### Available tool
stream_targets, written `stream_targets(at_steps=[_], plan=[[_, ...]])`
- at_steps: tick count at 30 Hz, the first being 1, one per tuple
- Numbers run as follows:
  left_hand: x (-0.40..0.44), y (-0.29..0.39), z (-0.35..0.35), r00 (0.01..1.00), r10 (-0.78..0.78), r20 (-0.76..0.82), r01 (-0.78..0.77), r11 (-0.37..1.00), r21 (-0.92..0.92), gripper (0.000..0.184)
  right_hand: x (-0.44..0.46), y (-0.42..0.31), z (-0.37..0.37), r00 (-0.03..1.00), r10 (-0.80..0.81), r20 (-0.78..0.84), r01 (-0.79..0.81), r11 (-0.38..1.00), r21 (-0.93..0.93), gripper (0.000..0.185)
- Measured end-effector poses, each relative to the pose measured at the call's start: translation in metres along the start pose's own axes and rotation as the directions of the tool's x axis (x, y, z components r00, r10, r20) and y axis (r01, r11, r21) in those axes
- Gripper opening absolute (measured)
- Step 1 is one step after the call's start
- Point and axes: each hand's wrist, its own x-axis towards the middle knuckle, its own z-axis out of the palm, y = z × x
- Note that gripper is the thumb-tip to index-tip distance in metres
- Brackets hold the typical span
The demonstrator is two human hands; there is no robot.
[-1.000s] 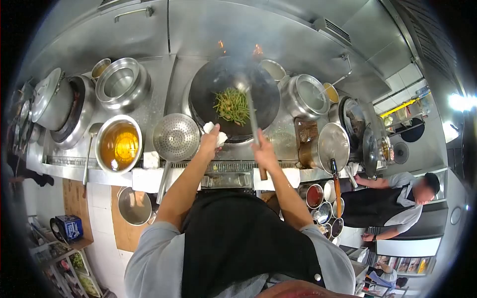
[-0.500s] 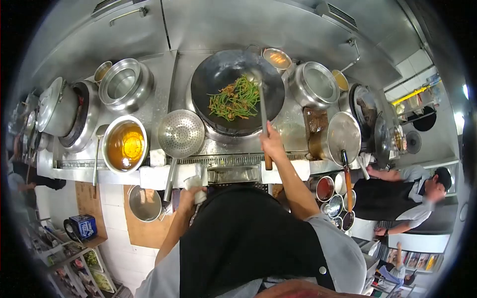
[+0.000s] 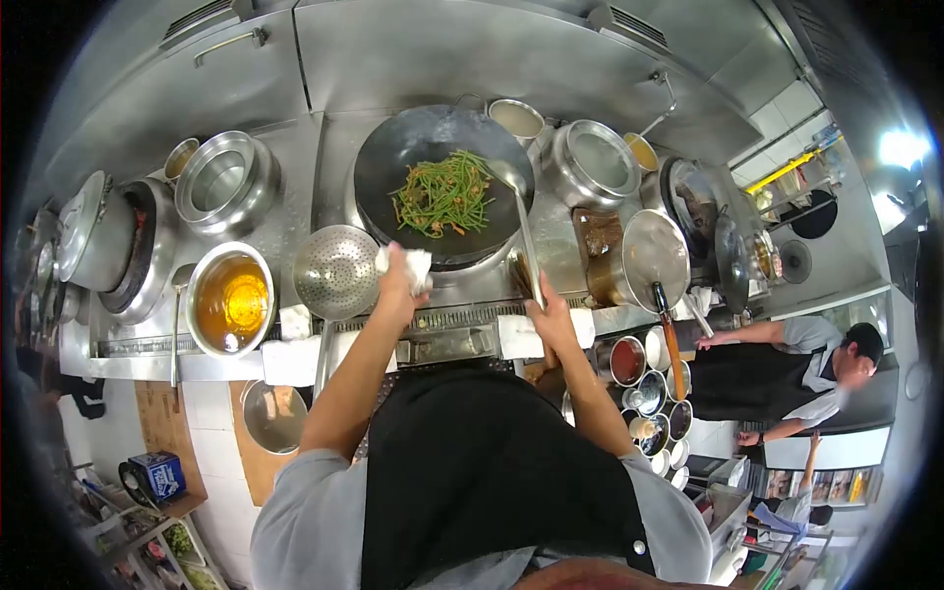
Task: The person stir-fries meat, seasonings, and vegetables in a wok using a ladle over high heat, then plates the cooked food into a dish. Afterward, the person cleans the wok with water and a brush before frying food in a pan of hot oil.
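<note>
My left hand (image 3: 397, 278) is closed on a folded white cloth (image 3: 417, 264) at the near left edge of the wok (image 3: 403, 138). My right hand (image 3: 553, 320) grips the long handle of a ladle (image 3: 527, 231), whose bowl rests inside the wok at its right side. Long green beans (image 3: 447, 194) with brown bits lie heaped in the wok. To the left of the wok, beside my left hand, a round perforated strainer (image 3: 336, 272) lies with its handle toward me. Whether the cloth touches the wok's rim I cannot tell.
A bowl of amber oil (image 3: 211, 285) stands left of the strainer. Metal pots (image 3: 595, 162) flank the wok. At the right are a large pot (image 3: 657, 258) with a wooden-handled utensil and several seasoning containers (image 3: 627, 361). A co-worker (image 3: 757, 379) stands farther right.
My left hand has risen with the cloth from the counter's front edge to the wok's near side. My right hand and the ladle have come slightly toward me.
</note>
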Motion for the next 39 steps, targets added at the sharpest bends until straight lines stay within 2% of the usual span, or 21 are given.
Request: stream_targets(at_steps=[5, 7, 10, 11, 12, 13, 14, 15, 18, 19, 20, 23, 24, 25, 26, 27, 29, 32, 35, 36, 39], plan=[[0.054, -0.015, 0.013, 0.998, 0.007, -0.062, 0.001, 0.990, 0.142, 0.022, -0.073, -0.043, -0.047, 0.939, 0.179, 0.293, -0.194, 0.981, 0.024, 0.072], [0.022, -0.011, 0.021, 0.998, -0.018, -0.052, 0.023, 0.994, 0.110, 0.016, -0.070, -0.084, -0.075, 0.749, 0.283, 0.599, -0.385, 0.922, 0.046, 0.073], [0.030, -0.018, 0.010, 0.998, 0.047, -0.049, -0.043, 0.995, 0.085, 0.013, -0.018, -0.091, -0.051, 0.885, 0.151, 0.440, -0.103, 0.986, -0.132, 0.071], [0.048, -0.022, -0.002, 0.995, 0.097, -0.022, -0.096, 0.994, 0.052, 0.013, 0.011, -0.033, -0.020, 0.938, -0.225, 0.265, 0.254, 0.964, -0.081, 0.071], [0.074, -0.046, -0.043, 0.888, 0.433, 0.156, -0.459, 0.808, 0.368, 0.010, 0.017, -0.046, -0.010, 0.963, -0.018, 0.267, 0.094, 0.957, -0.274, 0.071], [0.087, -0.068, -0.077, 0.645, 0.641, 0.417, -0.745, 0.403, 0.532, 0.010, 0.032, -0.069, -0.001, 0.959, 0.172, 0.224, -0.051, 0.886, -0.461, 0.072], [0.044, -0.057, -0.068, 0.852, 0.498, 0.161, -0.522, 0.786, 0.330, 0.012, 0.030, -0.067, 0.004, 0.986, 0.049, 0.158, 0.018, 0.918, -0.397, 0.074], [-0.008, -0.047, -0.065, 0.979, 0.203, -0.013, -0.203, 0.979, 0.010, 0.014, 0.009, -0.058, 0.015, 0.994, -0.064, 0.090, 0.091, 0.939, -0.333, 0.075], [-0.055, -0.056, -0.087, 0.984, 0.135, -0.118, -0.127, 0.989, 0.071, 0.015, -0.058, -0.066, -0.020, 0.886, -0.449, 0.115, 0.457, 0.888, -0.054, 0.074], [-0.071, -0.047, -0.074, 0.983, 0.149, -0.112, -0.140, 0.987, 0.081, 0.014, -0.084, -0.091, -0.047, 0.925, -0.196, 0.325, 0.127, 0.967, 0.221, 0.074], [-0.069, -0.034, -0.068, 0.993, 0.109, -0.043, -0.105, 0.989, 0.103, 0.015, -0.098, -0.107, -0.067, 0.818, 0.008, 0.575, -0.273, 0.885, 0.376, 0.075], [-0.032, 0.006, -0.005, 0.994, 0.109, -0.012, -0.109, 0.994, -0.012, 0.012, -0.086, -0.096, -0.075, 0.716, 0.149, 0.681, -0.428, 0.865, 0.261, 0.074], [-0.001, 0.006, -0.004, 0.996, 0.051, 0.069, -0.053, 0.998, 0.023, 0.012, -0.065, -0.072, -0.060, 0.830, -0.039, 0.556, -0.053, 0.987, 0.149, 0.074], [0.017, 0.001, -0.002, 0.999, 0.029, 0.042, -0.029, 1.000, -0.002, 0.010, -0.041, -0.068, -0.048, 0.867, -0.036, 0.497, 0.032, 0.999, 0.016, 0.074], [0.030, -0.012, -0.011, 0.995, 0.071, 0.076, -0.072, 0.997, 0.003, 0.009, -0.019, -0.096, -0.047, 0.822, 0.212, 0.528, -0.182, 0.977, -0.110, 0.073], [0.039, -0.023, -0.021, 0.987, 0.120, 0.111, -0.121, 0.993, 0.004, 0.009, 0.002, -0.068, -0.029, 0.930, -0.080, 0.359, 0.098, 0.995, -0.031, 0.071], [0.032, -0.045, -0.051, 0.981, 0.158, 0.109, -0.165, 0.985, 0.056, 0.011, 0.042, -0.035, -0.007, 0.943, -0.305, 0.132, 0.329, 0.913, -0.243, 0.071], [-0.022, -0.026, -0.046, 0.997, -0.007, -0.077, 0.014, 0.996, 0.085, 0.008, 0.007, -0.124, -0.060, 0.987, -0.037, 0.159, 0.025, 0.997, 0.077, 0.072], [0.000, -0.014, -0.013, 0.992, 0.101, -0.079, -0.104, 0.994, -0.041, 0.008, -0.002, -0.123, -0.069, 0.990, 0.012, 0.138, -0.052, 0.955, 0.292, 0.073], [0.014, -0.009, -0.009, 0.993, 0.110, -0.040, -0.112, 0.993, -0.038, 0.010, 0.010, -0.109, -0.053, 0.995, -0.098, 0.027, 0.085, 0.947, 0.309, 0.072], [0.060, -0.008, -0.012, 0.998, 0.053, 0.047, -0.054, 0.998, 0.023, 0.014, 0.039, -0.076, -0.004, 0.976, -0.213, -0.034, 0.209, 0.972, -0.107, 0.071]])
